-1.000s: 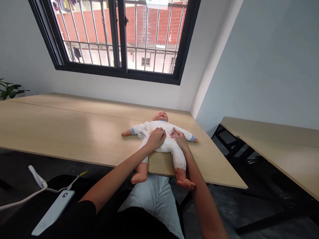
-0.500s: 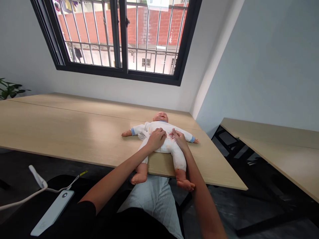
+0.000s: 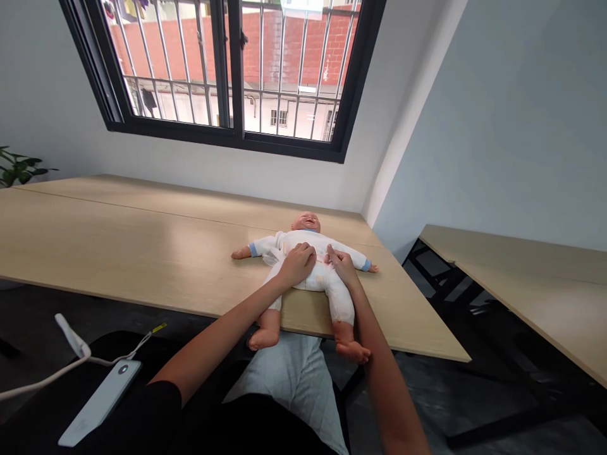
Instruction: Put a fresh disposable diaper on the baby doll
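Observation:
A baby doll (image 3: 308,235) lies on its back on the table, its head away from me and arms spread out. It wears a white outfit (image 3: 340,297) with blue cuffs, and its bare feet hang over the front edge. At the doll's waist, my left hand (image 3: 298,263) is closed with curled fingers on the white cloth. Just to the right, my right hand (image 3: 340,262) pinches the cloth between thumb and fingers. A small gap separates the two hands. The cloth edges inside my fingers are mostly hidden.
The light wooden table (image 3: 142,246) runs far to the left. A second table (image 3: 521,272) stands at the right beyond a gap. Behind is a barred window (image 3: 232,69). A white power bank (image 3: 100,404) with a cable lies at lower left, near a plant (image 3: 21,169) further back.
Both hands stay at the doll's waist with only slight finger movement. The doll keeps its position.

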The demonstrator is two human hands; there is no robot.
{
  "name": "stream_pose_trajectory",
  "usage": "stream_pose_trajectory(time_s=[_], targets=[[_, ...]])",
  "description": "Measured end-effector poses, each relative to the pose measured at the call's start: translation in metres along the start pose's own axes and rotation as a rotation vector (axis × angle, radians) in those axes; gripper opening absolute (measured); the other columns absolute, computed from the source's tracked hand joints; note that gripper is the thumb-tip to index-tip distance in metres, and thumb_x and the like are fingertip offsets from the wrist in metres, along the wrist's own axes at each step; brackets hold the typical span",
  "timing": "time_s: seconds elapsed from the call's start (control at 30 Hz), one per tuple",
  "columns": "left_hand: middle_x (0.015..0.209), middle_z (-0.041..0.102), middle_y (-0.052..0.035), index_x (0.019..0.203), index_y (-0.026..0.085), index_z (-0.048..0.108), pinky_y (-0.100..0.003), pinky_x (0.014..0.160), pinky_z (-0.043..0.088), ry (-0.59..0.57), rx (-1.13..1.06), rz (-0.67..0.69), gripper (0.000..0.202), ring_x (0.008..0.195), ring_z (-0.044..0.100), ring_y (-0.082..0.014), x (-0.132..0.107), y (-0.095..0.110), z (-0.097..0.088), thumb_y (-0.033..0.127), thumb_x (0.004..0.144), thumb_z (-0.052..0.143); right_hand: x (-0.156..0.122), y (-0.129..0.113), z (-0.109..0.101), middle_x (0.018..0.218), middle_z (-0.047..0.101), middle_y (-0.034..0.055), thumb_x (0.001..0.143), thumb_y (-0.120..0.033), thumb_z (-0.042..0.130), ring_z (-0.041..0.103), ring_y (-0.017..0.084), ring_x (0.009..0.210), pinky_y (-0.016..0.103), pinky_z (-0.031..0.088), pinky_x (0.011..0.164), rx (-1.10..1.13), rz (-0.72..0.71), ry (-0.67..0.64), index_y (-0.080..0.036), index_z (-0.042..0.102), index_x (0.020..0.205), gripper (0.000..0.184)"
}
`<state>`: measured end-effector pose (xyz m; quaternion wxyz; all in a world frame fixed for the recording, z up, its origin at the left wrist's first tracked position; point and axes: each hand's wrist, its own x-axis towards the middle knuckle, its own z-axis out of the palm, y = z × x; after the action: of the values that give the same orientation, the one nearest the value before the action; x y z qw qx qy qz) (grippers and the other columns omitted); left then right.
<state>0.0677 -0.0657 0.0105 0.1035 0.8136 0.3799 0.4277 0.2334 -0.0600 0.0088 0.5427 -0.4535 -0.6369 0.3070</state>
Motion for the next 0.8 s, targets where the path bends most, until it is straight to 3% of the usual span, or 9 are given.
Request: stream_pose_trajectory(time_s=[0.2, 0.37, 0.57, 0.8], targets=[[0.09, 0.057, -0.0061, 0.081, 0.019, 0.047, -0.036, 0.09, 0.043, 0.199, -0.111, -0.113, 0.01, 0.094, 0.053, -0.0211, 0.007, -0.019, -0.012, 0.01, 0.08, 0.042, -0.003, 0.003, -0.001, 0.069, 0.06, 0.0086, 0.078, -0.079, 0.042, 0.054, 0.02, 0.07, 0.033, 0.044, 0.072, -0.043, 0.053, -0.026, -0.017, 0.059, 0.065, 0.066], [0.087, 0.058, -0.0039, 0.084, 0.019, 0.047, -0.031, 0.079, 0.046, 0.29, -0.173, -0.214, 0.009, 0.086, 0.056, -0.0185, -0.005, -0.046, -0.032, 0.019, 0.086, 0.038, -0.003, 0.005, 0.0, 0.072, 0.062, 0.0103, 0.081, -0.074, 0.043, 0.056, 0.021, 0.074, 0.033, 0.044, 0.075, -0.054, 0.065, -0.025, -0.015, 0.061, 0.068, 0.063], [0.076, 0.059, -0.0043, 0.076, 0.019, 0.049, -0.033, 0.072, 0.043, 0.235, -0.135, -0.274, 0.013, 0.074, 0.055, -0.02, -0.029, -0.081, -0.046, 0.024, 0.086, 0.041, -0.003, 0.008, -0.002, 0.072, 0.062, 0.0106, 0.083, -0.069, 0.044, 0.055, 0.019, 0.072, 0.031, 0.044, 0.073, -0.055, 0.082, -0.022, -0.013, 0.061, 0.07, 0.06], [0.079, 0.065, -0.0076, 0.073, 0.018, 0.058, -0.031, 0.067, 0.045, 0.063, -0.085, -0.22, 0.02, 0.071, 0.057, -0.0197, -0.031, -0.087, -0.042, 0.03, 0.087, 0.049, 0.0, 0.013, -0.003, 0.07, 0.062, 0.0094, 0.081, -0.072, 0.044, 0.055, 0.019, 0.07, 0.031, 0.044, 0.07, -0.053, 0.093, -0.024, -0.015, 0.059, 0.069, 0.06]])
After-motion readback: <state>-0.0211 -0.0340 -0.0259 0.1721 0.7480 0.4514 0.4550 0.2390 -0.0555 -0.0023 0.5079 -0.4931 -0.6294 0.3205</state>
